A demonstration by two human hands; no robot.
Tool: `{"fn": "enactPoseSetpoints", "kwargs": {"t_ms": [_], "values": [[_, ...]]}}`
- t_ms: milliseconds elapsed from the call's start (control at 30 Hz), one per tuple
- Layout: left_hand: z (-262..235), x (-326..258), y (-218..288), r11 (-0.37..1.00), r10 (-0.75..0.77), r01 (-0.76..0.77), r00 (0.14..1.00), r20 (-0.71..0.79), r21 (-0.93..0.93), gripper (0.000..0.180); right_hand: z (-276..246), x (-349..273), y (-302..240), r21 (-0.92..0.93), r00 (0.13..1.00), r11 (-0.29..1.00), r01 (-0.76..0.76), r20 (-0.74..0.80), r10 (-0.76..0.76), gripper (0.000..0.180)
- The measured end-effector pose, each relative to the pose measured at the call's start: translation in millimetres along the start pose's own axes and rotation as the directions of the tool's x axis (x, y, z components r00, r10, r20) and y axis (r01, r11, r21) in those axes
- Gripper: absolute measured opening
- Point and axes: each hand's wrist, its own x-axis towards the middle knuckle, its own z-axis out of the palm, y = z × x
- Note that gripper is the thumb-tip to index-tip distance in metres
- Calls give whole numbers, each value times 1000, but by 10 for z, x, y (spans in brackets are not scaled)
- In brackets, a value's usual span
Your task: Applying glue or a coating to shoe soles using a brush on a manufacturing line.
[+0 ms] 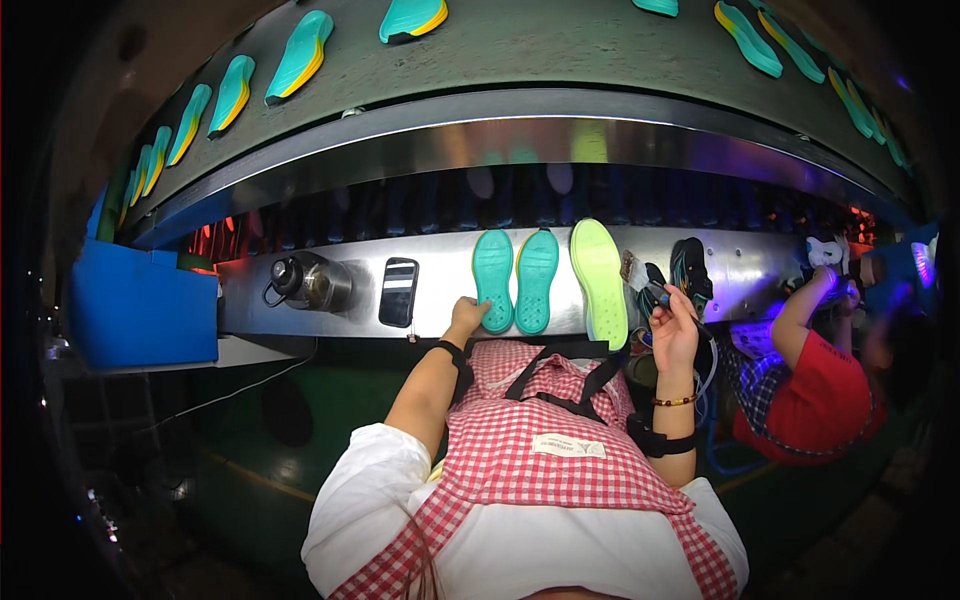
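Teal soles (515,280), two, touched by left hand (466,316); one lime sole (600,280).

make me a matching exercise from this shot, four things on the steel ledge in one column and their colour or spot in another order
Things:
1. left hand
2. lone sole
3. phone
4. flask

Descriptions:
a. yellow-green
b. dark, lying flat between the flask and the teal soles
c. touching a teal sole
d. metal, farthest left

Pairs: 1-c, 2-a, 3-b, 4-d

The bench (300,320) is shiny brushed metal. 2 teal soles (515,280) look matt and foamy. The phone (398,292) is glossy; the apron (540,440) is checked cloth.
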Motion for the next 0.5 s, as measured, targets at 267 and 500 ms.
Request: {"fn": "enactPoseSetpoints", "kwargs": {"t_ms": [267,500], "values": [[-406,-268,358,802,-52,215,955,293,-557,29,-72,-12,-11,14,1000,1000,12,-17,-12,23],[293,-60,461,912,28,57,979,202,-405,38,8,22,3,25,1000,1000,-7,17,7,22]]}}
